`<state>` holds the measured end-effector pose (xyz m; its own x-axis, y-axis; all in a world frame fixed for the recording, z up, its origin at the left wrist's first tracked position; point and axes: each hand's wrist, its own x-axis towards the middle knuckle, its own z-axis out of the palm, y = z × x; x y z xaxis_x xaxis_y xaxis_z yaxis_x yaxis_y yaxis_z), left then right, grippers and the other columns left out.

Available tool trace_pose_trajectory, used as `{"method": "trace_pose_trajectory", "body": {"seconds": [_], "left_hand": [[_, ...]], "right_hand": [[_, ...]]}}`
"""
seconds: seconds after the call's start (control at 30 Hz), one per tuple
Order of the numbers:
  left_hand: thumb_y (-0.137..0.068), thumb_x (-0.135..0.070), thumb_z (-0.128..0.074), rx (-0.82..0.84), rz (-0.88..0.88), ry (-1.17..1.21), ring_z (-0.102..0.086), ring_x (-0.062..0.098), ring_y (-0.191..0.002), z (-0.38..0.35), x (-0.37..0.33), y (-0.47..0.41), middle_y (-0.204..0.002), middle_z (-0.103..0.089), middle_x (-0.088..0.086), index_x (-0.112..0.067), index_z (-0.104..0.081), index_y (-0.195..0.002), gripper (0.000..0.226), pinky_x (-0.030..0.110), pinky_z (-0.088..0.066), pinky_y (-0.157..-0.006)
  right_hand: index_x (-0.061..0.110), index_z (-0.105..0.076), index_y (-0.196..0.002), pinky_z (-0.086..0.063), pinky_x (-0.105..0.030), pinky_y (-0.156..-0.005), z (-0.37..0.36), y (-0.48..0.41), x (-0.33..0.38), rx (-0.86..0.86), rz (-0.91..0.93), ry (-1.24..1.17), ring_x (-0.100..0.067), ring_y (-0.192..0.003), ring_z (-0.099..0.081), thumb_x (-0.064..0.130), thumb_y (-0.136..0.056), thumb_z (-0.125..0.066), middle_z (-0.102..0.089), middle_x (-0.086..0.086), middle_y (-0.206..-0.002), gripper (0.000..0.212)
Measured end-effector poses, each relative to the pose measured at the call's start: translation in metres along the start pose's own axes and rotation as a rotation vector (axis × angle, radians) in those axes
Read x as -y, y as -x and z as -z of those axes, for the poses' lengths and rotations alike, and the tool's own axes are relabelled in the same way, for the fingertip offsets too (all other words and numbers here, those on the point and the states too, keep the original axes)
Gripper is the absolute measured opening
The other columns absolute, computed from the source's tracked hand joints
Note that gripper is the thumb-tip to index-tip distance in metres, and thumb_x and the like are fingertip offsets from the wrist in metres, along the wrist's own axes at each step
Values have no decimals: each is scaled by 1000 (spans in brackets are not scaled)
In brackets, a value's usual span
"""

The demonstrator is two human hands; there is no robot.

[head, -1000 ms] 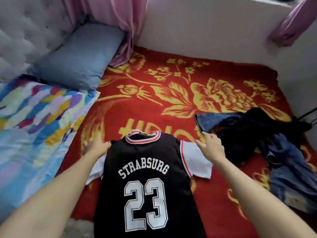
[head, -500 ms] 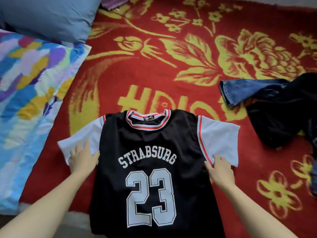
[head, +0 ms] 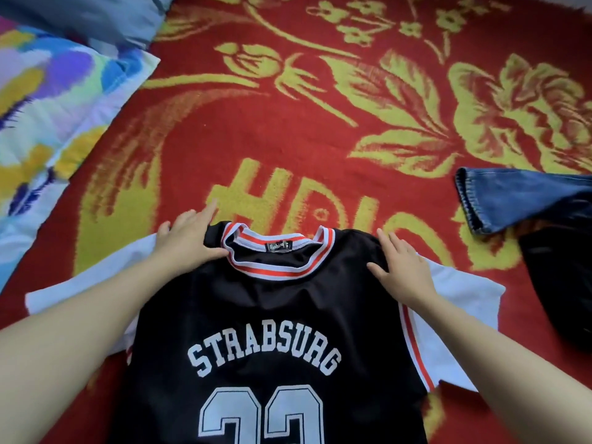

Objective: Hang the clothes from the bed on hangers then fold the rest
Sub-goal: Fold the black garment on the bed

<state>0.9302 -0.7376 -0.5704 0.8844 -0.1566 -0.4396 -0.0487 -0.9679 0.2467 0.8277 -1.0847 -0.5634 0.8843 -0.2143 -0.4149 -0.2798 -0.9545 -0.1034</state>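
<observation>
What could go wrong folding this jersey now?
1. Left hand and right hand only rest flat on the jersey shoulders, gripping nothing; a fold may slip or bunch.
2. The white sleeve lies partly under the left forearm, so it could crease unseen.
3. The jeans leg lies close on the right and might get dragged in.

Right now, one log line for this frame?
jersey: number side up, flat on blanket | left hand: flat on left shoulder | right hand: flat on right shoulder | jeans: right, untouched | fold: not started
</observation>
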Motion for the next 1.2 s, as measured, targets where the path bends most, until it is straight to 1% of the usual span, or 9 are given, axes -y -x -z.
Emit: {"method": "trace_pose_trajectory", "body": {"seconds": [0.1,0.2,0.33,0.47,0.6,0.67,0.73,0.9,1.2], "left_hand": [[-87,-44,-59,-33,4,-93,-39,24,-126,-12,-11,-3,-130,-54,8,-31,-33,-143,63,41,-22,-105],[-87,-36,-62,-209,66,114,-55,27,-111,2,-8,-5,-108,-67,10,-23,-66,-108,25,36,-33,-95],[-83,-23,-69,-441,17,398,-61,30,-106,58,-18,-25,-104,-70,12,-16,-73,-96,16,45,-42,-94],[-88,-51,-55,-575,104,276,-40,34,-122,95,-58,-65,-121,-55,17,-27,-62,-122,42,46,-27,-100],[-91,-61,-37,-350,217,177,-4,33,-142,70,-63,-72,-156,-9,15,-36,-10,-149,69,52,-9,-111],[-91,-62,-36,-272,276,73,6,33,-143,40,-40,-53,-158,4,13,-34,-4,-150,73,55,-5,-112],[-90,-61,-38,-270,381,35,4,36,-143,15,-7,-32,-157,2,17,-29,-8,-150,75,58,-6,-111],[-86,-53,-55,-259,705,326,-16,50,-136,-14,74,-7,-152,-14,27,-16,-12,-148,84,61,-15,-110],[-76,-16,-69,-552,952,653,-47,35,-122,-4,53,-6,-141,-38,20,-11,-22,-144,83,47,-41,-101]], "right_hand": [[18,-25,-145,-33,-39,-97,-1,-6,1,2,-83,152,-28,-122,-40,37,-94,-50,-49,-9,-129,60],[9,-60,-106,-26,-36,-79,7,-4,-8,-171,-82,180,-30,-104,-47,28,-93,-50,-60,-9,-103,25],[1,-68,-91,-26,-39,-76,64,-20,-30,-467,-195,-55,-40,-97,-49,13,-86,-59,-61,-25,-92,16],[7,-60,-113,-31,-45,-93,117,-69,-33,-414,-384,-168,-40,-117,-38,17,-90,-48,-52,-26,-117,27],[14,-25,-145,-28,-52,-103,108,-79,-33,-218,-398,-223,-35,-135,-23,41,-86,-61,-30,-19,-145,74],[13,-16,-149,-26,-51,-106,78,-62,-44,-170,-334,-181,-36,-137,-22,42,-87,-60,-25,-20,-148,81],[13,-20,-148,-28,-51,-105,45,-38,-65,-175,-362,-146,-40,-133,-26,39,-88,-59,-28,-24,-145,75],[8,-20,-147,-25,-55,-104,-5,11,-114,-186,-893,-393,-44,-133,-25,42,-84,-64,-23,-28,-147,85],[-13,-53,-110,-46,-40,-83,-13,-2,-100,-431,-1103,-924,-32,-99,-58,15,-75,-74,-58,-20,-112,49]]}}
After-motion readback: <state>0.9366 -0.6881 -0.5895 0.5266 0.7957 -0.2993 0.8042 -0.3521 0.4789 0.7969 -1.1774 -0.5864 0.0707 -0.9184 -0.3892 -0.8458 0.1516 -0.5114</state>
